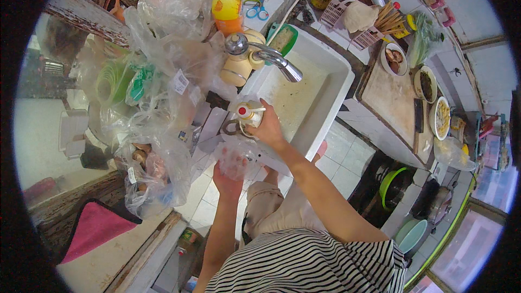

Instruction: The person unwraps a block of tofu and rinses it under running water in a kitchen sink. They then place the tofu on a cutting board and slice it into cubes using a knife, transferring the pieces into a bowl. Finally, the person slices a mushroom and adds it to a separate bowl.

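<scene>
My right hand (266,124) is closed around a white bottle with a red-tipped cap (249,114), at the left rim of the white sink (338,89). Beside the bottle, partly hidden by it, a dark curved handle (231,127) shows. My left hand (228,179) holds a clear plastic bag (236,158), just below the bottle. The metal faucet (279,62) reaches over the sink from the far side. A green tray (290,40) sits in the sink's far corner.
Plastic bags (163,110) crowd the left counter, near an orange and yellow bottle (227,10). Scissors (257,11) lie beyond. On the right stand a cutting board (390,97), a knife (418,114) and several bowls of food, one with mushrooms (393,60). A pink cloth (99,228) lies lower left.
</scene>
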`<state>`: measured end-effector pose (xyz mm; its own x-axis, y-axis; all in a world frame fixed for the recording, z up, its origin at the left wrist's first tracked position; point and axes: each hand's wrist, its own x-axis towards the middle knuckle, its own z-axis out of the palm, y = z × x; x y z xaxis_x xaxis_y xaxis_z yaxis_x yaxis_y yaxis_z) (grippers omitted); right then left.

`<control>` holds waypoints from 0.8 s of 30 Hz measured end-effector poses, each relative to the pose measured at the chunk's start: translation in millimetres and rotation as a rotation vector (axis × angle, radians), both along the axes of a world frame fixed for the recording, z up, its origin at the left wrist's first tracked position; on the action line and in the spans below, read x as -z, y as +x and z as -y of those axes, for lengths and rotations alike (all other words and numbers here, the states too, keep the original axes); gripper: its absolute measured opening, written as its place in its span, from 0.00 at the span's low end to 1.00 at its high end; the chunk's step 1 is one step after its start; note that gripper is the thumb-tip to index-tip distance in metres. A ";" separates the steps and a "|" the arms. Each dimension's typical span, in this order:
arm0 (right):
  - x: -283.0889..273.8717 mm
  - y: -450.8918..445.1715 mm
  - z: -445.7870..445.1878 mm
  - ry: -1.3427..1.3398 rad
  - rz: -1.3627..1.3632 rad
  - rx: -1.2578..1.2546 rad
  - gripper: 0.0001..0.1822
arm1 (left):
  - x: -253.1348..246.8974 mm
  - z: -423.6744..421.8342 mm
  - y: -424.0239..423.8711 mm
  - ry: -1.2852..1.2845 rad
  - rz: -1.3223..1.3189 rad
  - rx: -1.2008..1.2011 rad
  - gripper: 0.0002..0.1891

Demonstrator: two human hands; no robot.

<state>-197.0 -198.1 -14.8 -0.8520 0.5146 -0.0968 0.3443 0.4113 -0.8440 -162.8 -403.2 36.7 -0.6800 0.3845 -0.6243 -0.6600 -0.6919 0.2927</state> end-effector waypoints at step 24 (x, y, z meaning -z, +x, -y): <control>84.3 5.5 1.8 -1.999 -0.331 0.523 0.32 | 6.1 -1.5 -2.9 0.018 0.032 -0.008 0.26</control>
